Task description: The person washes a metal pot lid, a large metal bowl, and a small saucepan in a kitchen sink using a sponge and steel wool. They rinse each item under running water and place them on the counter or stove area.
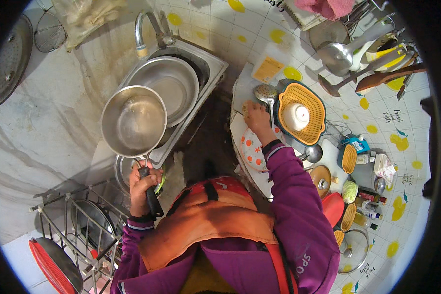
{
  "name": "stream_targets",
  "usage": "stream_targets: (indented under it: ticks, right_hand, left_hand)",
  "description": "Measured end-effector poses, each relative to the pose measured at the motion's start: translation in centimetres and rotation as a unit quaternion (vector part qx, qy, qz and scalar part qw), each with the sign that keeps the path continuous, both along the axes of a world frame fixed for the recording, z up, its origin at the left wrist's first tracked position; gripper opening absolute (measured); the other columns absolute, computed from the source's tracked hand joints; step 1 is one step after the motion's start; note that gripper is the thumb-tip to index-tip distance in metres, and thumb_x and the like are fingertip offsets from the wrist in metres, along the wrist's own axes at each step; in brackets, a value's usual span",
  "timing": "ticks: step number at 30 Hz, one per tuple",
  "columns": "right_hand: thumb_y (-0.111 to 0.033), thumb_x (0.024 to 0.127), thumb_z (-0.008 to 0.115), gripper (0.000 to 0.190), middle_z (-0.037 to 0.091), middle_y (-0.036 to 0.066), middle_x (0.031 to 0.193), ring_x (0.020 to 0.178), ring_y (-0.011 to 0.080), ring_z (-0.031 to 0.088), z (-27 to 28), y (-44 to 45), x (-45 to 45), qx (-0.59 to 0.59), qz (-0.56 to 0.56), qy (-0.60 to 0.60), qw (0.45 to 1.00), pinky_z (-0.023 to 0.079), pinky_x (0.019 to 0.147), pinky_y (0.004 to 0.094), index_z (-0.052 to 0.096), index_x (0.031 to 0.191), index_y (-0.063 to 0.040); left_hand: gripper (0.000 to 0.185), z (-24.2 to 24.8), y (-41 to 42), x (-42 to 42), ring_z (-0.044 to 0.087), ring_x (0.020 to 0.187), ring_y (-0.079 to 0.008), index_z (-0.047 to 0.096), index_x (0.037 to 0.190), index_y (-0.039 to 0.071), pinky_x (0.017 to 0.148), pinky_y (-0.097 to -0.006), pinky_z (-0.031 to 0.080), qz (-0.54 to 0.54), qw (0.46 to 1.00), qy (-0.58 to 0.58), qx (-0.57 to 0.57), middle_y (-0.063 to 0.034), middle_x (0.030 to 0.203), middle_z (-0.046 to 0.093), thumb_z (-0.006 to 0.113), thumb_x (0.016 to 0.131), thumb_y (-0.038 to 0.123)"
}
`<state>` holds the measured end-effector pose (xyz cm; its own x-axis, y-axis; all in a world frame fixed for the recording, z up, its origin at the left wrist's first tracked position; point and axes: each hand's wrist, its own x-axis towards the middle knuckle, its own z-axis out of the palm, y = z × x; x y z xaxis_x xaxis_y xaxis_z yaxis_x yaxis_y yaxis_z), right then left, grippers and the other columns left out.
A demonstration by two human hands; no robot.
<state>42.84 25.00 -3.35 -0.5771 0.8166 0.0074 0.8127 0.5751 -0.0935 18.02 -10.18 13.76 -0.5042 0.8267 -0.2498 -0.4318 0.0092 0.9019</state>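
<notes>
My left hand [141,183] is closed around the black handle of a metal saucepan [112,121]. The saucepan overlaps the sink's edge and hides part of a wide metal basin [180,84] that sits in the steel sink [215,66]. Its inside looks wet or shiny; whether water stands in it I cannot tell. On the right, my right hand [258,118] reaches over the counter, its fingers on a small yellowish scrubbing pad [245,108]. Beside that hand lie a slotted metal spoon [265,92] and a plate with orange fruit prints [251,149].
A curved faucet [139,33] stands over the sink. A yellow colander [292,96] holding a white bowl [297,115] sits to the right of my right hand. Utensils such as a metal ladle [334,55] hang on the wall. At lower left is a dish rack [95,215].
</notes>
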Motion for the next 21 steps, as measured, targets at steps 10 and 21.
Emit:
stream_targets:
  ticks: [10,21]
  right_hand:
    - [-0.026,0.077,0.071,0.051,0.060,0.021,0.107,0.095,0.0407,0.065,-0.9,2.2,-1.0,-0.028,-0.071,0.072,0.994,0.056,0.076,0.0492,0.051,0.120,-0.007]
    - [-0.024,0.082,0.067,0.038,0.055,0.017,0.112,0.094,0.0375,0.065,1.3,2.1,-2.4,0.019,-0.109,0.097,0.989,0.058,0.071,0.0457,0.054,0.111,-0.004]
  left_hand:
    - [0.033,-0.4,0.8,-0.7,0.051,0.067,-0.0153,0.049,0.106,0.004,0.095,-0.0367,0.043,0.037,0.999,-0.014,-0.004,-0.0002,0.068,0.048,0.059,0.074,0.006]
    - [0.034,-0.7,1.1,-1.5,0.051,0.066,-0.0159,0.051,0.106,0.005,0.094,-0.0366,0.043,0.041,0.999,-0.018,-0.003,-0.0006,0.067,0.048,0.059,0.074,0.005]
